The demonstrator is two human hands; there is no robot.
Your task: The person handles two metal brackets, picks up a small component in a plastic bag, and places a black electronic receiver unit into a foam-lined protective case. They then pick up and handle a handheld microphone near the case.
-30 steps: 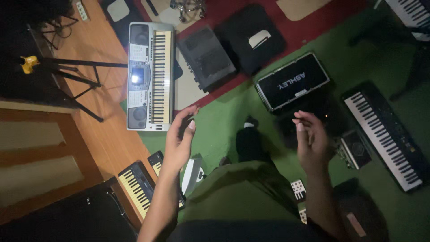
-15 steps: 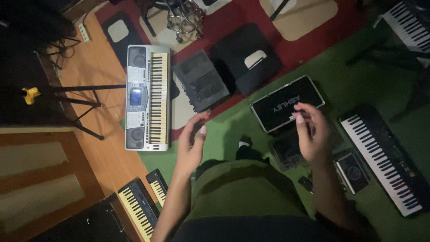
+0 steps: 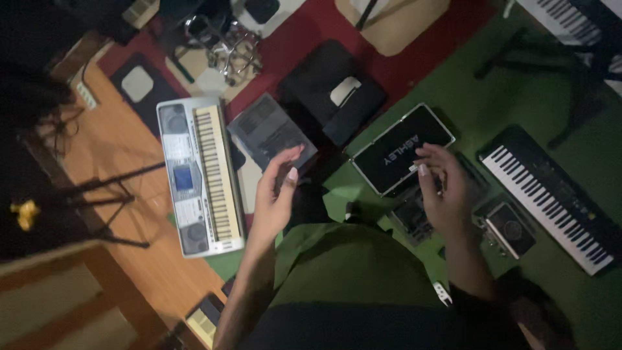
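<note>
Black flat case (image 3: 400, 150) lies on green carpet (image 3: 479, 104). Right hand (image 3: 446, 188), fingers spread and empty, hovers at its near edge; left hand (image 3: 275, 198), open and empty, hovers left of case, right of silver keyboard (image 3: 201, 175).

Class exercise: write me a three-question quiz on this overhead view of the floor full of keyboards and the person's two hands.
1. True or false: the left hand grips the silver keyboard.
2. Which lies nearest the right hand? A the black flat case; B the black keyboard; C the tripod stand.
3. What colour is the carpet under the black keyboard?

Key: 1 false, it is open and holds nothing; 2 A; 3 green.
</note>
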